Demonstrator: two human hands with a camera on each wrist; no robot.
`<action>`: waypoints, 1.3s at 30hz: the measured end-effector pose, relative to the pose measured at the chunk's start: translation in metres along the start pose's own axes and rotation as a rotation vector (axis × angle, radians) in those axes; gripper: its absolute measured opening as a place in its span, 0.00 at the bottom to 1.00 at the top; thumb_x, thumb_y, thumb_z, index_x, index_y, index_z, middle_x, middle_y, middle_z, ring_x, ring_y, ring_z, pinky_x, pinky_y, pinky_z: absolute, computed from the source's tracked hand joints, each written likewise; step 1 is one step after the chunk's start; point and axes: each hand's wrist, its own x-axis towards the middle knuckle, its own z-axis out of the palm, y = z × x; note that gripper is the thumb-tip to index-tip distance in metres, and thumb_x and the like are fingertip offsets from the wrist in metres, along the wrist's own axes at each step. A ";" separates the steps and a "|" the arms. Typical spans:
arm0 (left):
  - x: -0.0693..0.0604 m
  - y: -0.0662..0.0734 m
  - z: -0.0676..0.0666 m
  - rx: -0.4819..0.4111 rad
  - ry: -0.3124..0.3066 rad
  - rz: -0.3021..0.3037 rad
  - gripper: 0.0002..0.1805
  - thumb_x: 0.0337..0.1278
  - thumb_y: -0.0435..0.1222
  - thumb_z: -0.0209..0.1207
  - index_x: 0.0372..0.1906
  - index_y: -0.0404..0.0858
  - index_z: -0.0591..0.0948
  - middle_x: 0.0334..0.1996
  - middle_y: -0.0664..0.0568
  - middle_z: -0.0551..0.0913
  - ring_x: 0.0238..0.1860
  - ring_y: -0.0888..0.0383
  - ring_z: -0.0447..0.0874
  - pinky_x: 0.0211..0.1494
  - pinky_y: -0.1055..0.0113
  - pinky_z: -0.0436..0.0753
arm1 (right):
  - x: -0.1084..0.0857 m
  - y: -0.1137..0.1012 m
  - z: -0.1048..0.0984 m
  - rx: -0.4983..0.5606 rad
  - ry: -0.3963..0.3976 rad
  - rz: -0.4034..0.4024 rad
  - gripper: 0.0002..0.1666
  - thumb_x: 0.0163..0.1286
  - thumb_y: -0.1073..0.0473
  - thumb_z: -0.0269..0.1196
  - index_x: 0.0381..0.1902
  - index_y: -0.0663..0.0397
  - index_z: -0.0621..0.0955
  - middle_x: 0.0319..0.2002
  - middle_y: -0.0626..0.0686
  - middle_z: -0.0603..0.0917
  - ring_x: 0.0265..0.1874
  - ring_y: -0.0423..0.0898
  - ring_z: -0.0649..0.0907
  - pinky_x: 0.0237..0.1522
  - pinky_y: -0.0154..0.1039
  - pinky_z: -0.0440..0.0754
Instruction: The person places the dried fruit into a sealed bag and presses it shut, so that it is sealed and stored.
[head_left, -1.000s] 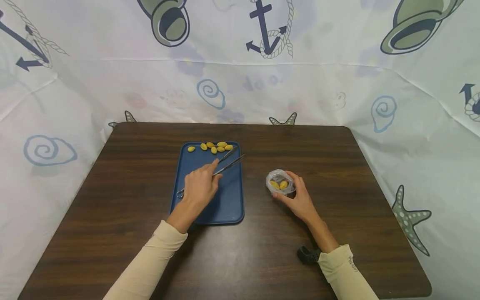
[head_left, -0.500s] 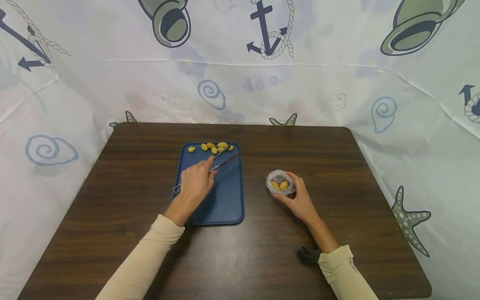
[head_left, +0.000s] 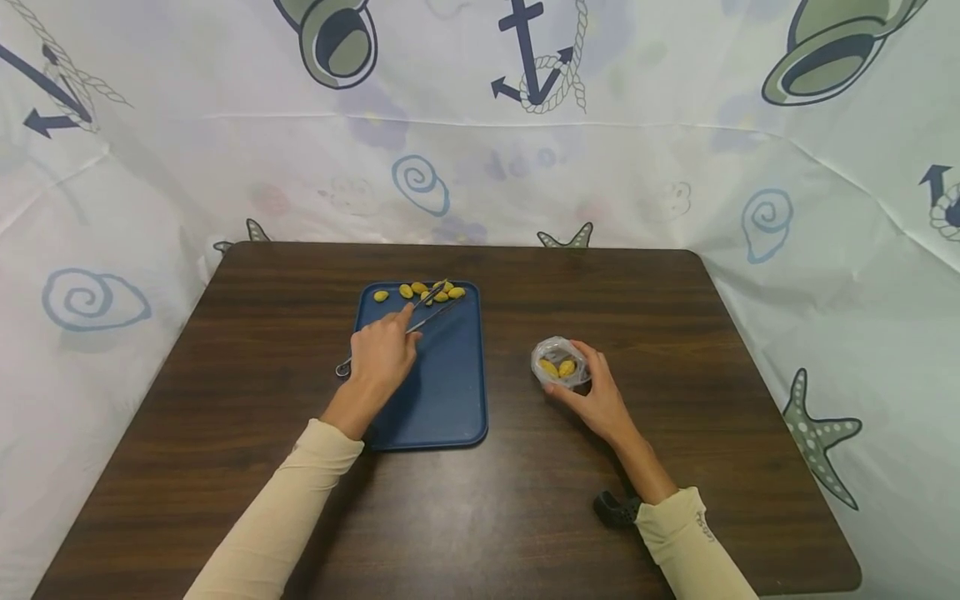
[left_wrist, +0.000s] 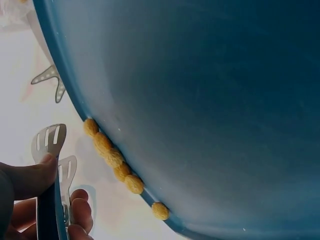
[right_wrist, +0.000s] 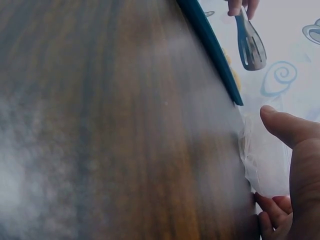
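My left hand [head_left: 378, 350] grips metal tongs [left_wrist: 49, 142] with slotted ends, index finger stretched along one arm. In the head view the two arms stand apart, their tips over small yellow oval pieces [head_left: 406, 291] at the far end of a blue tray [head_left: 450, 392]. Several such pieces line the tray's edge in the left wrist view; whether the tongs touch any, I cannot tell. To the right of the tray, my right hand [head_left: 602, 404] holds a clear plastic bag [right_wrist: 267, 160] between thumb and fingers. Its mouth faces up, and two yellow pieces [head_left: 567, 368] show inside.
The dark wooden table [head_left: 637, 308] has rounded corners, and the tray lies left of its middle. A printed white cloth [head_left: 637, 175] with sea motifs hangs behind and beside it. A black band [head_left: 617, 510] circles the right wrist.
The left hand has shifted left and slightly away from me, bringing the tongs' tips from the tray's right side over the yellow pieces. The right hand and bag stay put.
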 end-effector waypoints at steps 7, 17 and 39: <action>0.005 -0.007 0.000 0.017 -0.006 -0.018 0.28 0.68 0.41 0.65 0.69 0.36 0.78 0.56 0.39 0.88 0.32 0.40 0.88 0.32 0.46 0.84 | 0.001 0.000 0.001 -0.004 0.001 -0.002 0.52 0.63 0.43 0.75 0.79 0.36 0.61 0.66 0.55 0.70 0.59 0.53 0.74 0.63 0.57 0.70; 0.011 -0.015 0.003 0.039 -0.037 -0.070 0.27 0.70 0.40 0.62 0.69 0.36 0.78 0.56 0.36 0.87 0.40 0.34 0.89 0.37 0.42 0.85 | 0.002 0.000 0.000 -0.001 -0.001 0.005 0.52 0.63 0.43 0.75 0.79 0.35 0.62 0.67 0.55 0.70 0.60 0.54 0.73 0.65 0.58 0.69; 0.006 -0.026 0.013 0.034 -0.024 -0.096 0.13 0.70 0.33 0.57 0.55 0.36 0.84 0.37 0.37 0.90 0.33 0.34 0.87 0.33 0.40 0.83 | 0.001 -0.001 0.000 0.004 0.006 0.004 0.52 0.62 0.44 0.75 0.79 0.36 0.62 0.66 0.55 0.70 0.60 0.54 0.74 0.64 0.58 0.69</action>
